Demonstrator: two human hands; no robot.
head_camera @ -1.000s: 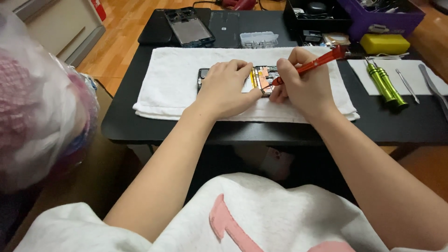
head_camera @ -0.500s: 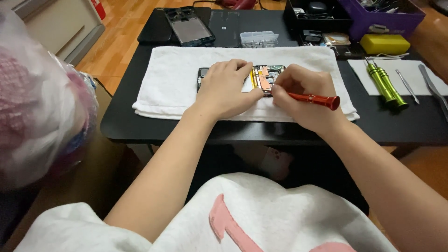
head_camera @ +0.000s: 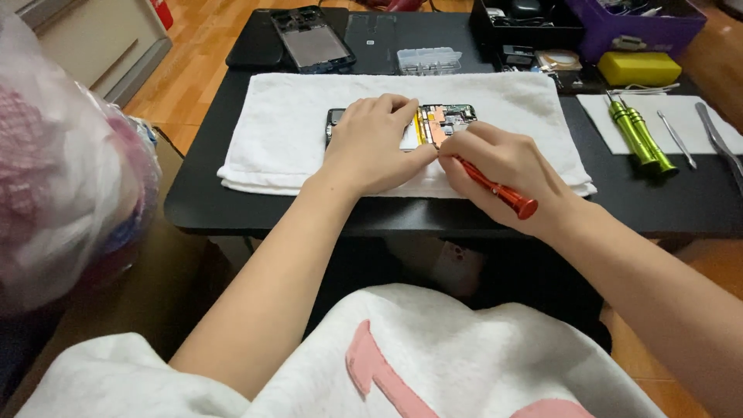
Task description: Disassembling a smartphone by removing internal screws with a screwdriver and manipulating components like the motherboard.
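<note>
An opened phone (head_camera: 447, 118) with its inner parts showing lies on a white towel (head_camera: 286, 124) on the black table (head_camera: 658, 201). My left hand (head_camera: 371, 147) rests flat over the phone's left half, pressing it down. My right hand (head_camera: 503, 166) grips a red screwdriver (head_camera: 495, 186), tip down at the phone's near edge and handle leaning back toward me.
Two green screwdrivers (head_camera: 638, 135) and metal tweezers (head_camera: 677, 139) lie on a white sheet at the right. A yellow block (head_camera: 638, 68), a purple box (head_camera: 635, 27), a clear parts box (head_camera: 428, 59) and a phone frame (head_camera: 313, 39) sit at the back. A plastic bag (head_camera: 62, 170) bulges at left.
The red screwdriver has swung over from pointing up and to the right to leaning back toward me. My right hand shifted slightly nearer; my left hand stayed on the phone.
</note>
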